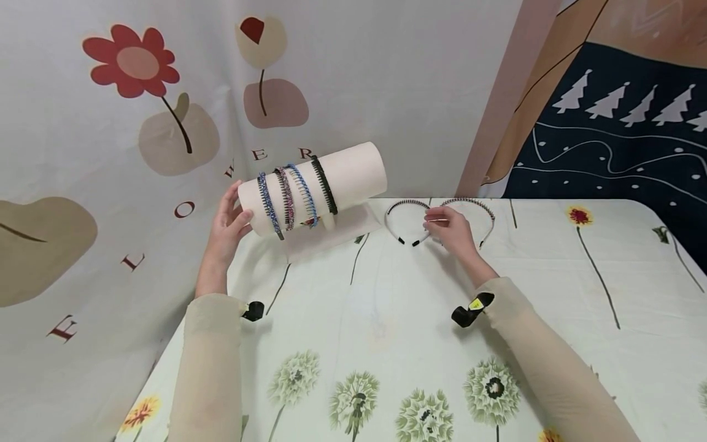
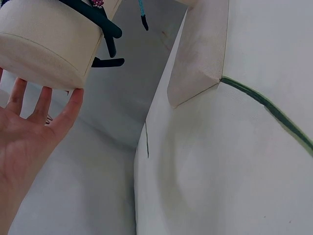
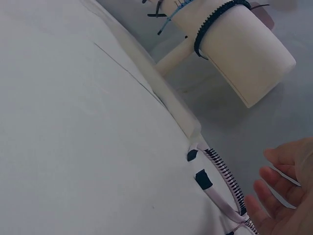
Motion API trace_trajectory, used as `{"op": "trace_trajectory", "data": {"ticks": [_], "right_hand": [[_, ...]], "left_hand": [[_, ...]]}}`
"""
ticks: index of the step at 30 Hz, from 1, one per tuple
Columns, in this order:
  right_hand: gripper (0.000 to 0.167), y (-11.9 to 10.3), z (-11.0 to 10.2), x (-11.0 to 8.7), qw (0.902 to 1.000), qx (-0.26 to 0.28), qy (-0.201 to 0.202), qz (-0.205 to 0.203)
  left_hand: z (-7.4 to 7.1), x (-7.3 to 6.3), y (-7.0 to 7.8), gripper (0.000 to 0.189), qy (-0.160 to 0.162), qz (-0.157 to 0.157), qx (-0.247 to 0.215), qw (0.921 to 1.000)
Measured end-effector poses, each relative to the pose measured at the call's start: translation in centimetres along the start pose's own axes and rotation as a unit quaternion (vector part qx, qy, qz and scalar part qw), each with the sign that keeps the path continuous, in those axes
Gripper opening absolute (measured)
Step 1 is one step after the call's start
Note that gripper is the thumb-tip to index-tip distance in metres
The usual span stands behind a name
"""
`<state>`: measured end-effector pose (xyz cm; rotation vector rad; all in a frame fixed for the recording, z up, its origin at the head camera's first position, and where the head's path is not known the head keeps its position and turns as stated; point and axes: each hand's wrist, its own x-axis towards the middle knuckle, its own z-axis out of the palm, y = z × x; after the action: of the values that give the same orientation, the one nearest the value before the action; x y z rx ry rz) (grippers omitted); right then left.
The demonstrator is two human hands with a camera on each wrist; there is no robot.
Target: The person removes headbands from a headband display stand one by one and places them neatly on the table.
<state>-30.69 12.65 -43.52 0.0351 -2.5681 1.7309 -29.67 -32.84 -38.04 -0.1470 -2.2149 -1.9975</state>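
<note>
The spread left grip (image 1: pixel 226 222) touches a cream fabric cylinder (image 1: pixel 351 177), the loosely spread right grip (image 1: pixel 454 231) near white, dark-toothed headbands (image 1: pixel 411 202).

Right grip (image 1: pixel 450 230) conceals parts of the left bench headband (image 1: pixel 410 201) and right bench headband (image 1: pixel 469 200); contact undetermined. Left-wrist view: display roll (image 2: pixel 44 44) cut off at top and left, left grip (image 2: pixel 27 139) at left. Right-wrist view: headbands truncated below. Bench (image 1: pixel 381 301): near edge out of frame.

I see left hand (image 1: pixel 224 224) touching end of pale cylinder (image 1: pixel 356 175), four headbands (image 1: pixel 324 185) over it; right hand (image 1: pixel 452 229) near two headbands (image 1: pixel 409 202) on flowered tablecloth (image 1: pixel 386 307).
</note>
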Motion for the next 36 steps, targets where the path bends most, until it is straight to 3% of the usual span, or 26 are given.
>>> {"op": "trace_trajectory", "data": {"ticks": [29,36], "right_hand": [[0.032,-2.5,3.2,-0.9,0.9984,0.039,-0.017,-0.038],[0.031,-3.2,4.1,-1.0,0.9972,0.052,-0.014,-0.052]], "left_hand": [[-0.1,0.3,-0.1,0.064,0.005,-0.017,0.004,0.9998],[0.5,-0.7,1.4,0.065,0.0,-0.023,0.006,0.9997]]}}
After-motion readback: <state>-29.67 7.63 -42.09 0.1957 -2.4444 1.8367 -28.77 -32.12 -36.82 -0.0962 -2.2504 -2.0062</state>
